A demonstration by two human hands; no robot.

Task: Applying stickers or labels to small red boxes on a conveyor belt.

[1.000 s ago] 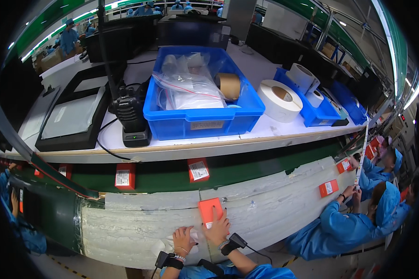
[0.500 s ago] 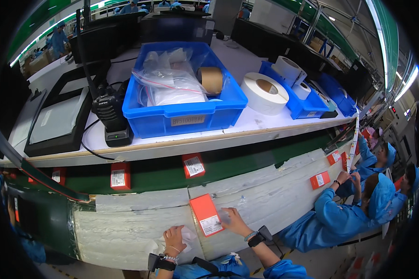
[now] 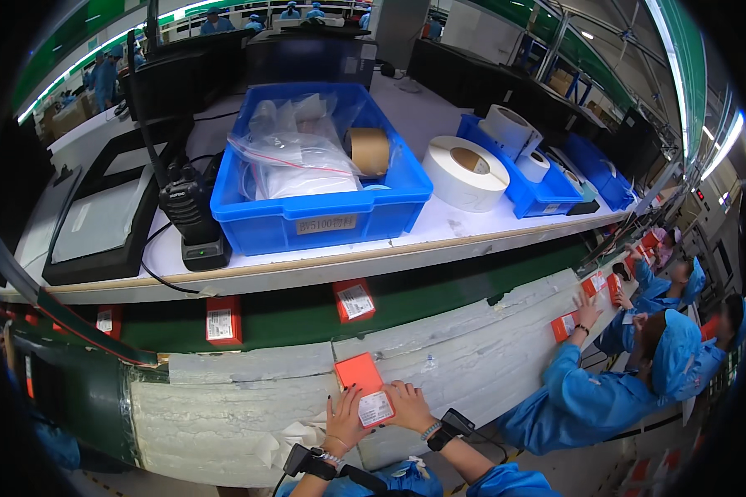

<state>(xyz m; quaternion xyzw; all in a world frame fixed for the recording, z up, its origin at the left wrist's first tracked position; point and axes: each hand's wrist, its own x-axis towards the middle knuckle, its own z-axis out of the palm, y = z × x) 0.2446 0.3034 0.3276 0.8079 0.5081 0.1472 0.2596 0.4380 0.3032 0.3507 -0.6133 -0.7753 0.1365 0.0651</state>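
A red-orange box [image 3: 359, 371] with a white printed label [image 3: 375, 409] lies flat on the pale covered work surface in front of me. My left hand [image 3: 343, 424] holds the box along its near left side, fingers pressed against the edge by the label. At the opposite edge, my right hand [image 3: 408, 406] grips the right side, its fingers beside the label. Crumpled white paper [image 3: 294, 436] lies left of my left wrist, partly hidden by it.
Several similar red boxes [image 3: 224, 320] sit on the green conveyor belt [image 3: 286, 313] beyond. Above it, a shelf carries a blue bin [image 3: 319, 224] of bags, a walkie-talkie [image 3: 186, 207] and a label roll [image 3: 466, 176]. Co-workers [image 3: 613, 373] in blue handle red boxes at right.
My left hand has moved right and up from the white paper onto the box. The right hand has shifted slightly along its edge. A co-worker's hand now reaches to a red box at right.
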